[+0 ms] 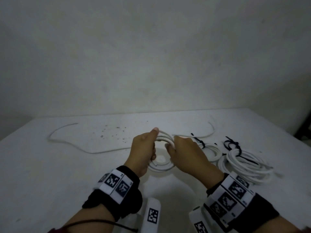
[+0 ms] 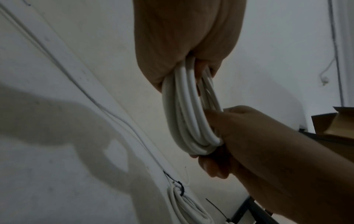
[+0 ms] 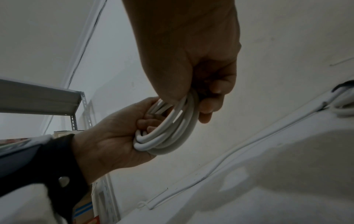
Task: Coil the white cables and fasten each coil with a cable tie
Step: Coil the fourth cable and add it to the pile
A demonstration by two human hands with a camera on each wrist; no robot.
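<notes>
Both hands hold one white cable coil just above the white table, near its middle. My left hand grips the coil's left side with the thumb on top. My right hand grips the right side, fingers curled round the strands. In the left wrist view the coil hangs from the left hand and passes into the right hand. The right wrist view has the right hand above, the left hand below, and the coil between them.
A loose white cable curves over the table's left half, and another strand runs off to the right. Two coils fastened with black cable ties lie right of my hands. A metal shelf stands on the left.
</notes>
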